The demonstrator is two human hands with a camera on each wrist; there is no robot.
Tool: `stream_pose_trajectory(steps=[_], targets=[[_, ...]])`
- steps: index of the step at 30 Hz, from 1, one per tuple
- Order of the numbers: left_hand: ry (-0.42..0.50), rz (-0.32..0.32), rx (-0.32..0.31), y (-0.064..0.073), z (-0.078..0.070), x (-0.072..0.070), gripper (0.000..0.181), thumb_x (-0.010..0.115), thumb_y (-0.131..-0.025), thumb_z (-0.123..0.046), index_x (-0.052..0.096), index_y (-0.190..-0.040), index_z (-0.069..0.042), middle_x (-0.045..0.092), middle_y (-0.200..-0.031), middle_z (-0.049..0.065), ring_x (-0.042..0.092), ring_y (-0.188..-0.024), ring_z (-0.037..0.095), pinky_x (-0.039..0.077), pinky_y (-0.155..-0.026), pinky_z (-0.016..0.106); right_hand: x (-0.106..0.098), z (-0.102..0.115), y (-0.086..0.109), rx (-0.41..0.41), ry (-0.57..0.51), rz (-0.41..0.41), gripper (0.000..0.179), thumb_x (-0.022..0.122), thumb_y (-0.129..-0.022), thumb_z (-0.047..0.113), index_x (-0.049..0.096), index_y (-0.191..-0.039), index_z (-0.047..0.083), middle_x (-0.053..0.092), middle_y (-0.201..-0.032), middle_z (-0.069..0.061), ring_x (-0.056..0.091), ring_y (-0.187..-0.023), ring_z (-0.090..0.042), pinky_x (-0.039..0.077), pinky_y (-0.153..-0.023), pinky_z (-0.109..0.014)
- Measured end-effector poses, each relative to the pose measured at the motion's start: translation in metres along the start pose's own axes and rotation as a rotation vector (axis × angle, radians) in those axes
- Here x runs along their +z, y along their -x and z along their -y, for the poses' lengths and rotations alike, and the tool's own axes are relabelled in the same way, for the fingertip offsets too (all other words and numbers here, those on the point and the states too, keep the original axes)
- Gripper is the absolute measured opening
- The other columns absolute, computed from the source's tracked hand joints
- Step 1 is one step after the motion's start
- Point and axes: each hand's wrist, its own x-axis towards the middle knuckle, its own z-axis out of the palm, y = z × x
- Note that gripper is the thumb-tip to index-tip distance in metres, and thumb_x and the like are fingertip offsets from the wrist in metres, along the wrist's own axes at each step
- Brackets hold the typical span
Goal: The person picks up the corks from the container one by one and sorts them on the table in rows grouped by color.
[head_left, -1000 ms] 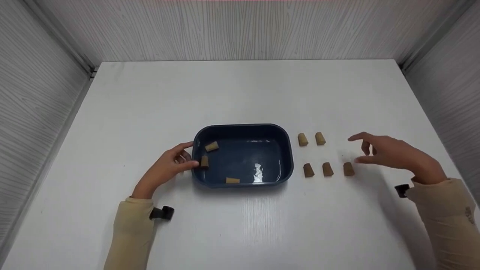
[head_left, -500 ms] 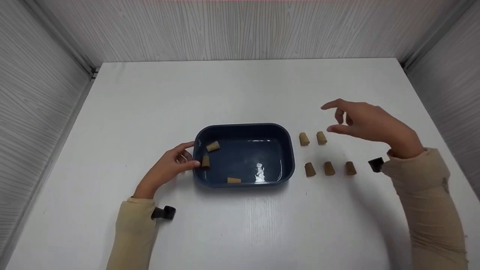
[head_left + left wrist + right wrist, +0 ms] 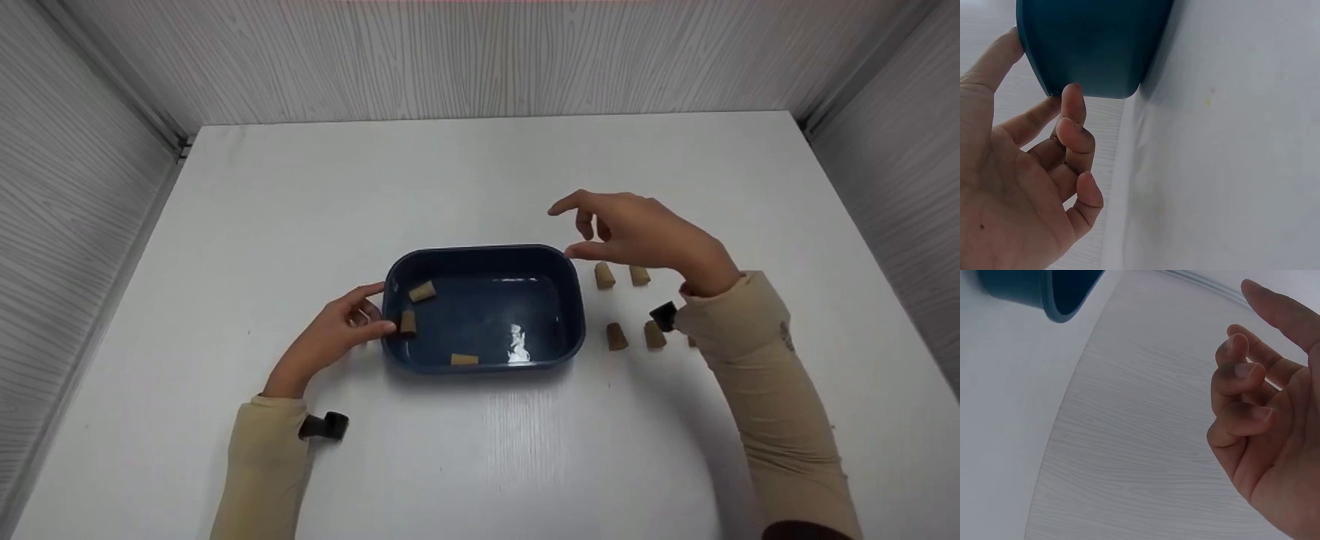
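Note:
A dark blue rectangular dish (image 3: 480, 311) stands mid-table. Inside lie three tapered corks: a pale one (image 3: 422, 291) and a darker one (image 3: 408, 324) at the left end, another pale one (image 3: 464, 359) along the front wall. My left hand (image 3: 339, 330) holds the dish's left end by the rim with thumb and index; the left wrist view shows its other fingers curled, free of the dish (image 3: 1089, 50). Over the dish's back right corner hovers my right hand (image 3: 637, 229), holding nothing. Its index and thumb are apart, the other fingers loosely bent, in the right wrist view.
Right of the dish, two pale corks (image 3: 604, 276) stand in a back row and darker corks (image 3: 616, 337) in a front row, partly hidden by the right forearm. A black wrist mount (image 3: 664, 316) overhangs them. Grey wood-grain walls (image 3: 480, 60) enclose the white table (image 3: 450, 465).
My right hand has risen away from the corks at the right and swept left to the dish's back corner. The left hand, the dish and the corks have stayed in place.

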Motion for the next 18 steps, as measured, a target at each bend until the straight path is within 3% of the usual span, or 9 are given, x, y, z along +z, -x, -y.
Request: stream_pose_trajectory(steps=[10, 18], targets=[[-0.005, -0.013, 0.003, -0.001, 0.001, 0.000, 0.068, 0.070, -0.088, -0.035, 0.042, -0.146, -0.013, 0.058, -0.102, 0.007, 0.050, -0.078, 0.017, 0.040, -0.064, 0.026, 0.014, 0.028, -0.039, -0.051, -0.032, 0.025, 0.044, 0.065, -0.092, 0.032, 0.053, -0.133, 0.021, 0.062, -0.092, -0.002, 0.056, -0.080, -0.019, 0.044, -0.069, -0.032], [-0.002, -0.007, 0.014, -0.002, 0.002, 0.001, 0.067, 0.070, -0.089, -0.034, 0.042, -0.146, -0.013, 0.057, -0.101, 0.007, 0.049, -0.077, 0.015, 0.040, -0.064, 0.025, 0.032, 0.041, -0.061, -0.086, -0.035, -0.002, 0.042, 0.064, -0.093, 0.034, 0.056, -0.130, 0.017, 0.062, -0.091, -0.003, 0.058, -0.083, -0.022, 0.046, -0.070, -0.035]])
